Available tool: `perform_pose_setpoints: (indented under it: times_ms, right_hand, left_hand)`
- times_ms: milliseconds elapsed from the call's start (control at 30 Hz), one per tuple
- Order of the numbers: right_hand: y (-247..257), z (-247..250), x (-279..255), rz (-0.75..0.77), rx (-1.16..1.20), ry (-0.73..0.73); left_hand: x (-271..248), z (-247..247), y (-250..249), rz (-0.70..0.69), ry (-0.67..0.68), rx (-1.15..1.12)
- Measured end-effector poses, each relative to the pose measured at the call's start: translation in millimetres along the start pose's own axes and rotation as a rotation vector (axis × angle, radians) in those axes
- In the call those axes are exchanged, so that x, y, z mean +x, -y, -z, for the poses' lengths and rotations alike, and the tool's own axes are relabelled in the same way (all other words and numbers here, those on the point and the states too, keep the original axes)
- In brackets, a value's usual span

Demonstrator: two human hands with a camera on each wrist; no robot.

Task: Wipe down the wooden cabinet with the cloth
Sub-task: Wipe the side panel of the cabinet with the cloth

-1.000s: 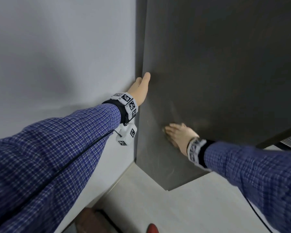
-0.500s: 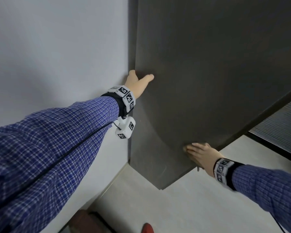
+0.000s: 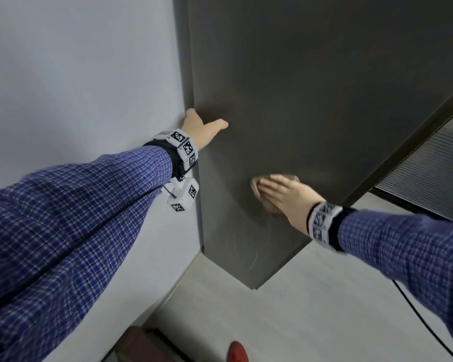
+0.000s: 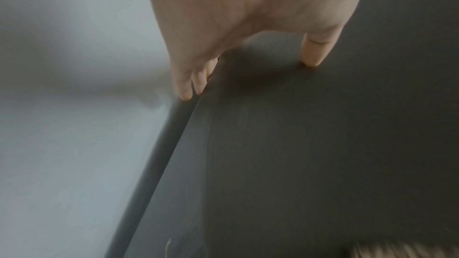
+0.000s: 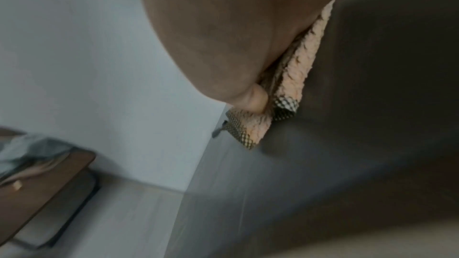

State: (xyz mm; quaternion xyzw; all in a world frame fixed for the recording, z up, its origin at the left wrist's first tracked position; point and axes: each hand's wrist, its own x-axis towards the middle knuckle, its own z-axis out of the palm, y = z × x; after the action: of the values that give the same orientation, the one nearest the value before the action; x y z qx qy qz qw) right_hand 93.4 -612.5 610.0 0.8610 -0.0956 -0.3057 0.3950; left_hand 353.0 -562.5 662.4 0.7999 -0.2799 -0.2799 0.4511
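The wooden cabinet (image 3: 324,100) is a tall dark grey-brown panel beside a white wall. My left hand (image 3: 202,126) straddles its left edge at mid-height: the thumb (image 4: 313,54) lies on the broad face and the straight fingers (image 4: 186,85) lie along the narrow side. Lower on the face, my right hand (image 3: 285,194) presses flat on the cloth (image 3: 270,207). In the right wrist view the cloth (image 5: 298,66) is peach, nubbly, with a dark checked border, folded under the palm against the cabinet (image 5: 347,144). Most of the cloth is hidden by the hand.
The white wall (image 3: 76,74) meets the cabinet on the left. A pale floor (image 3: 298,309) lies below, with a red object (image 3: 237,354) at the bottom edge. A brown low table (image 5: 44,189) stands by the wall. A dark slatted surface (image 3: 416,178) is at the right.
My right hand swept the cloth down to the panel's lower right edge, then back up and left. My left thumb has spread onto the broad face.
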Motion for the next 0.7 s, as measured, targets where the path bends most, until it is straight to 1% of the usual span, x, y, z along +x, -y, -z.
perform_pose_setpoints:
  times_ms: [133,200,267,333,400,433,467,533,567,600,633,700]
  right_hand:
    - [39.3,-44.5,-8.5,0.079,0.110,0.111]
    - [48.8,-58.0,-14.4,0.140,0.089,0.147]
    - [54.9,-74.5,-21.7,0.178,0.080,0.239]
    - [54.4,-85.1,-29.7,0.236,0.100,0.267]
    - [46.0,-80.6,-30.6,0.236,0.141,0.274]
    - [38.1,-67.8,-31.5,0.226,0.109,0.295]
    - [33.8,-61.9,-27.8,0.202,0.114,0.214]
    - [23.1,-49.4,-22.9,0.167,0.067,0.146]
    - [16.2,-37.7,-20.9,0.146,0.037,0.153]
    - [7.1,-26.1,-18.6,0.129,0.001,0.125]
    - [-4.8,-12.5,-16.1,0.093,-0.049,0.080]
    - [-17.8,-1.0,-13.2,0.031,-0.104,-0.013]
  left_hand:
    - [3.3,2.2,7.6,-0.002,0.016,0.062]
    - [2.6,3.0,8.0,0.001,0.014,0.094]
    - [0.6,4.7,6.3,0.012,0.015,0.136]
    - [0.5,7.7,4.4,0.026,0.018,0.169]
    - [-1.4,11.3,0.2,0.030,0.029,0.212]
    - [-2.9,12.6,-2.1,0.034,0.034,0.232]
    - [-3.3,13.5,-4.1,0.038,0.038,0.249]
    - [-3.9,13.4,-8.0,0.044,0.050,0.274]
    - [-6.1,13.4,-10.1,0.047,0.051,0.279]
    - [-7.1,12.7,-11.4,0.055,0.052,0.286]
    - [-7.9,11.6,-12.0,0.060,0.050,0.288]
    - [-10.1,9.2,-12.1,0.070,0.049,0.291]
